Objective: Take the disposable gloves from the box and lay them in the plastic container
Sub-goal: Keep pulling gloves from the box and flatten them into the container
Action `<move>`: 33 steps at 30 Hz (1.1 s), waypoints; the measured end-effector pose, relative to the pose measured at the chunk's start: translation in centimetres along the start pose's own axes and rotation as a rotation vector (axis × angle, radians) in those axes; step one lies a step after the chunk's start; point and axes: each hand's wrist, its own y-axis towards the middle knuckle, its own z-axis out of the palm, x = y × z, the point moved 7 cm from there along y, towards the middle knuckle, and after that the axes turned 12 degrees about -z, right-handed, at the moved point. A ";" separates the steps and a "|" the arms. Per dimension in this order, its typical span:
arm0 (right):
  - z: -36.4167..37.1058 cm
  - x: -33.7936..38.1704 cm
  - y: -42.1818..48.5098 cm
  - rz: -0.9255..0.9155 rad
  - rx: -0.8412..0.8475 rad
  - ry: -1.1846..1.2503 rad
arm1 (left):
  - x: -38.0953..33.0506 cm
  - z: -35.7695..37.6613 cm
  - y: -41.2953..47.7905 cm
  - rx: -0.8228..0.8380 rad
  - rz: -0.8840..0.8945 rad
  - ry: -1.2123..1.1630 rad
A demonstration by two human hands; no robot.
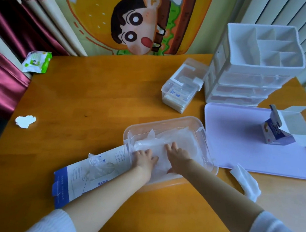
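Bare, the left forearm and right forearm stretch forward into the clear rectangular plastic container. The left hand and right hand lie flat side by side, fingers straight. They grasp nothing and press the stack of thin translucent disposable gloves inside it. Just left of the container lies the flattened white-and-blue cardboard glove box, with one loose clear glove on top.

An orange wooden table stands against maroon curtains and a cartoon wall hanging.
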 end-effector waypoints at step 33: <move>-6.8 19.1 3.1 -0.255 -0.397 0.130 | 15.0 12.0 -7.6 -0.052 -0.331 -0.951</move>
